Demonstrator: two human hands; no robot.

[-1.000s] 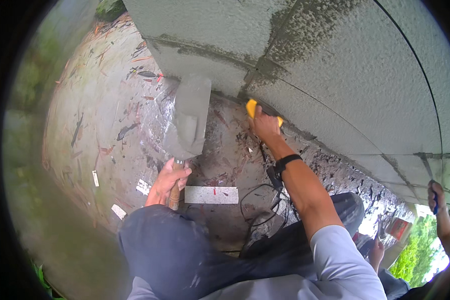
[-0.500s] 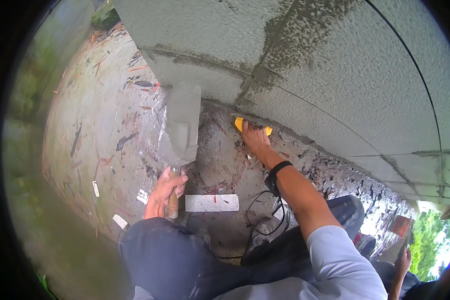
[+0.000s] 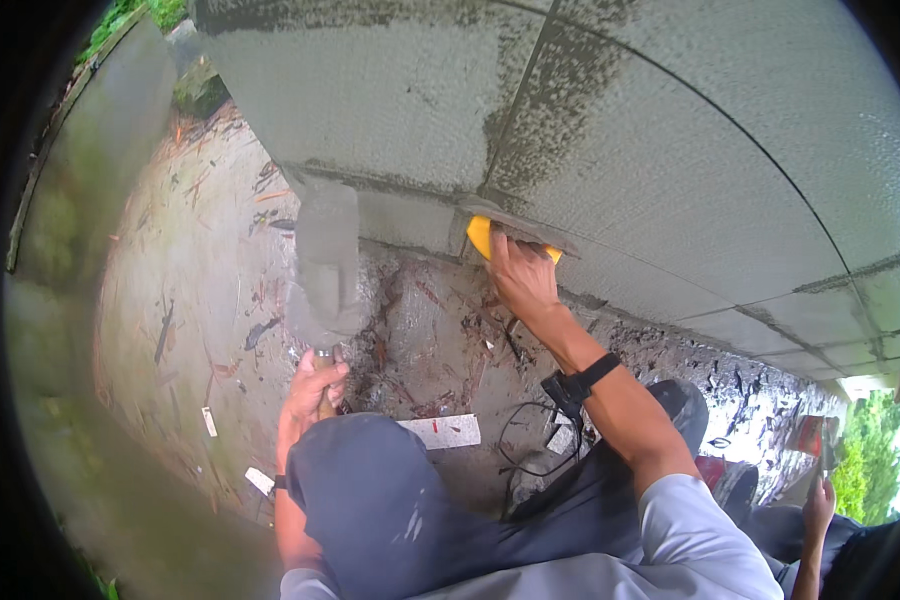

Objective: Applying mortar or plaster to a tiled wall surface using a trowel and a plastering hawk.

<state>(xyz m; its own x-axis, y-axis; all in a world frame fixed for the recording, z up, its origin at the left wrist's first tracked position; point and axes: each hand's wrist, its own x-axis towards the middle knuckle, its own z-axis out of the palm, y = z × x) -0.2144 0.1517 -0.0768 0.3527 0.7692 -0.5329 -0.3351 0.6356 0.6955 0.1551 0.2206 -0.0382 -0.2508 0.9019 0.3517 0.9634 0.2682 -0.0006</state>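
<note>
My left hand [image 3: 308, 388] is closed on the wooden handle [image 3: 325, 400] of a flat trowel [image 3: 325, 220], whose blade carries pale grey mortar [image 3: 326, 295]. My right hand [image 3: 520, 275] grips a yellow-handled spreading tool [image 3: 479, 234], with its grey edge against the lower part of a grey block wall [image 3: 670, 170]. Darker mortar smears follow the wall's joints, just above and beside that tool. The trowel hangs left of my right hand, close to the wall's lower left part.
Debris-strewn ground [image 3: 190, 330] holds a pale speckled strip [image 3: 450, 432] and a black cable [image 3: 505, 440] beside my knee. At lower right, a co-worker's hand [image 3: 819, 505] holds a tool near a red container [image 3: 810, 435]. A dull board [image 3: 90, 160] and greenery lie at left.
My right hand has risen from the wall's base onto its lower band, the tool now against it. The trowel has moved left. The whole view has shifted slightly.
</note>
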